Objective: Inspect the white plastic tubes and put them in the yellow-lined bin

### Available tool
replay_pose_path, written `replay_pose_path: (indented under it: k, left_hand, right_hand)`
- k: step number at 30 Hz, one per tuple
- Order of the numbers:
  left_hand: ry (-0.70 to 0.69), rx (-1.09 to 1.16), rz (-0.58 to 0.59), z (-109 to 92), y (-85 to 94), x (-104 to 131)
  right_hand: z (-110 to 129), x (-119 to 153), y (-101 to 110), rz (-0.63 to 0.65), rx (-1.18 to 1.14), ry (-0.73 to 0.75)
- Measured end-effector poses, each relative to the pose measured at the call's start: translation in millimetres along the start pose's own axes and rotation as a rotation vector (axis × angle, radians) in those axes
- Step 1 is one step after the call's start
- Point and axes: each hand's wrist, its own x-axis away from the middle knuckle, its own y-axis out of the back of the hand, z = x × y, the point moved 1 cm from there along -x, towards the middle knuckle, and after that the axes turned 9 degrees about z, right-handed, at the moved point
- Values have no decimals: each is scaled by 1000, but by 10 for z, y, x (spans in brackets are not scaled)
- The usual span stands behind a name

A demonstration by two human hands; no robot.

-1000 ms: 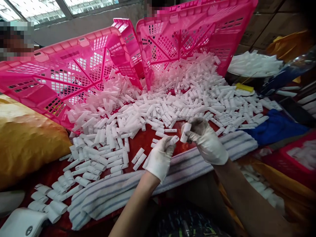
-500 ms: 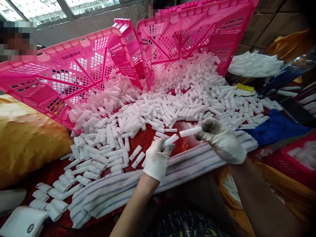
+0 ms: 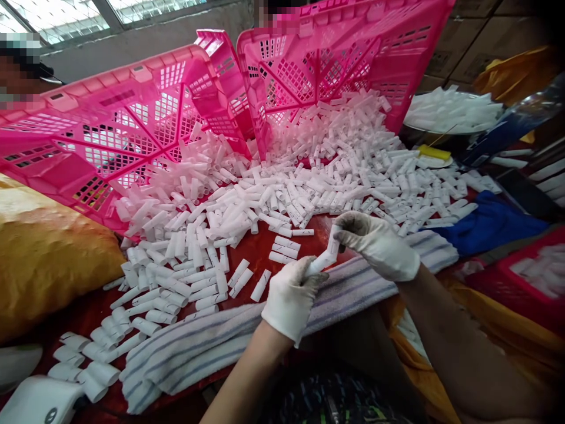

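In the head view, my left hand (image 3: 293,299), in a white glove, is closed around a short white tube (image 3: 318,264) that points up and to the right. My right hand (image 3: 380,244), in a glove with soiled fingertips, pinches a second white tube (image 3: 332,240), held almost upright. The lower end of this second tube meets the upper end of the first; whether one is inside the other I cannot tell. Loose tubes with thin dark marks (image 3: 285,249) lie on the red tabletop (image 3: 247,244) beyond my hands. A striped towel (image 3: 198,341) runs beneath them.
Two pink crates (image 3: 154,112) stand tipped on their sides, with a heap of white tubes (image 3: 282,194) spilling out. On the right are a blue cloth (image 3: 494,224), a yellow object (image 3: 435,152) and a heaped dish (image 3: 452,112). A yellow sack (image 3: 53,259) sits left. Other people are partly visible behind.
My hands have come together, and the two tubes, apart before, now meet end to end. The right tube has turned from nearly level to nearly upright. The view has shifted slightly.
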Motion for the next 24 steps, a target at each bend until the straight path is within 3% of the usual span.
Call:
replay_pose_path:
  k: [3, 5, 10, 15, 20, 21, 24]
  left_hand:
    - [74, 20, -114, -67, -58, 8]
    - [122, 77, -133, -97, -65, 0]
    - [345, 422, 181, -157, -40, -32]
    - [228, 333, -11, -184, -12, -60]
    - [378, 510, 270, -185, -96, -53]
    - [344, 468, 242, -182, -117, -48]
    - [112, 166, 10, -160, -182, -40]
  right_hand:
    - [-88, 28, -122, -198, -2, 71]
    - [-148, 45, -160, -232, 2, 80]
    - [-227, 38, -179, 42, 13, 7]
    - [-261, 46, -157, 37, 80, 187]
    - [-297, 109, -107, 95, 101, 252]
    - [-294, 120, -107, 77, 97, 247]
    - [-271, 145, -145, -17, 80, 185]
